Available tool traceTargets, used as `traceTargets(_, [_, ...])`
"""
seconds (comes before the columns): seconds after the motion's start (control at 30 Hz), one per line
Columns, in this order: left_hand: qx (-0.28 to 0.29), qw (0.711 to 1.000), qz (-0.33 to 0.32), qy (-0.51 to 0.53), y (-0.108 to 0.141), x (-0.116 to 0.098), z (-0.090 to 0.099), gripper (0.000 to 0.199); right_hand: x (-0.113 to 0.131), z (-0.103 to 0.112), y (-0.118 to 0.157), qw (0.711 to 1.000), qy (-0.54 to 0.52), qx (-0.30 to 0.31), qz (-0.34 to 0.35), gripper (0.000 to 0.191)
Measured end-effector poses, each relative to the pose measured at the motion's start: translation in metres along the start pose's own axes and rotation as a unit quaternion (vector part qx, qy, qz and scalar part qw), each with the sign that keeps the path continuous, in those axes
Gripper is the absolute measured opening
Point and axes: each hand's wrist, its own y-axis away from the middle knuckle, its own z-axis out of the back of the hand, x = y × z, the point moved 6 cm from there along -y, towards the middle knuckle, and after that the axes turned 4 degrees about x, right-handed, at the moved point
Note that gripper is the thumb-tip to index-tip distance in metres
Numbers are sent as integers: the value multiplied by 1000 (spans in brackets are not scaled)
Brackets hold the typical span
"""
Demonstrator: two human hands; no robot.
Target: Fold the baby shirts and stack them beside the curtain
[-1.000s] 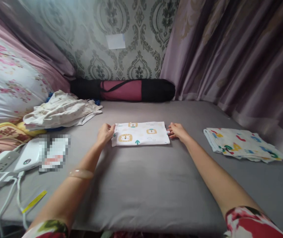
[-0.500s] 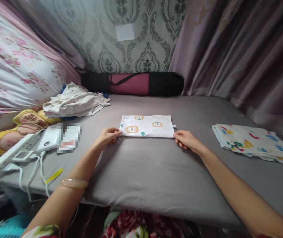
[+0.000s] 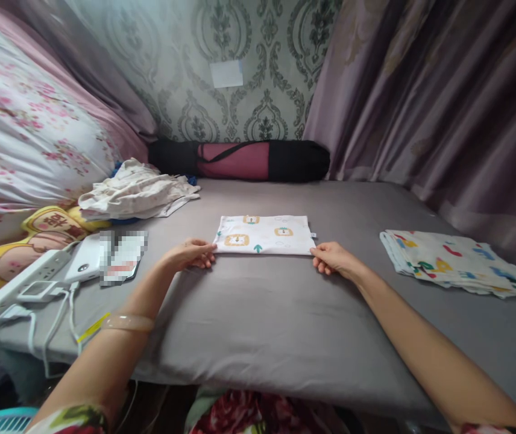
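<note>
A white cloth (image 3: 264, 235) with yellow lion faces and green prints lies folded into a flat rectangle on the grey sheet (image 3: 258, 319), a small tag at its right edge. My left hand (image 3: 193, 253) pinches its near left corner between thumb and fingers. At the near right corner, my right hand (image 3: 330, 258) grips the cloth in the same way. Both hands are closed on the cloth, which looks smooth and stretched between them.
Folded colourful cloths (image 3: 459, 262) lie at the right. A crumpled pale cloth (image 3: 138, 191) is at the back left, beside a yellow cushion (image 3: 23, 247). Nearer left are a power strip (image 3: 11, 301) and cables. A black and maroon bag (image 3: 240, 161) lies along the wall.
The view has shifted slightly. Both hands still hold the near corners, and the folded cloth keeps its shape and place on the sheet.
</note>
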Motion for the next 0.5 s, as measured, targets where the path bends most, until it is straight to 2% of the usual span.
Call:
traceTargets(0.2, [-33, 995, 10, -89, -1, -3, 1, 31, -2, 8, 9, 998, 57, -13, -28, 17])
traceTargets(0.27, [-63, 984, 22, -164, 2, -6, 3, 24, 4, 17, 11, 990, 126, -58, -10, 12])
traceTargets(0.33, [-140, 953, 5, -270, 6, -18, 4, 19, 20, 25, 15, 962, 221, -151, 53, 15])
traceTargets(0.4, [-233, 894, -71, -377, 11, -40, -6, 19, 43, 19, 18, 911, 307, -239, 139, 22])
traceTargets(0.43, [-262, 861, -125, -418, 13, -52, -18, 20, 55, 8, 18, 887, 340, -255, 182, 27])
traceTargets(0.47, [-267, 835, -180, -446, 12, -62, -33, 21, 65, -7, 16, 868, 368, -253, 219, 31])
traceTargets(0.5, [-247, 819, -228, -464, 8, -69, -52, 23, 75, -26, 11, 851, 397, -227, 258, 36])
